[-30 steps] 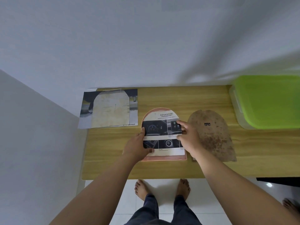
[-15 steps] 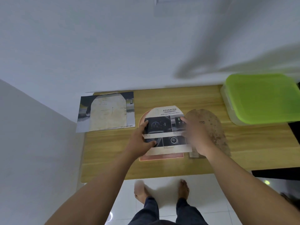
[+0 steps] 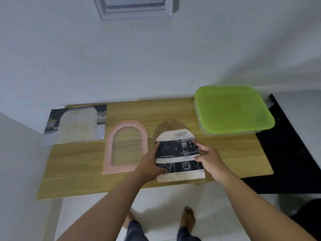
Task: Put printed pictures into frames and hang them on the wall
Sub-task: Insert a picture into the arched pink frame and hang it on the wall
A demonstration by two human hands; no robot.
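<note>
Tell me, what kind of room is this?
Probably a room in a home, used for crafts. A small wooden table stands against a plain white wall, over a white tiled floor, and a white-framed picture hangs above.

One pink frame (image 3: pixel 125 146), two printed sheets (image 3: pixel 178 153) (image 3: pixel 76 125), one backing board (image 3: pixel 171 126), one green-lidded box (image 3: pixel 232 109).

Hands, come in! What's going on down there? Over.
Left hand and right hand both gripping the picture over the backing board. Pink frame lies empty beside. Nothing blocking.
</note>
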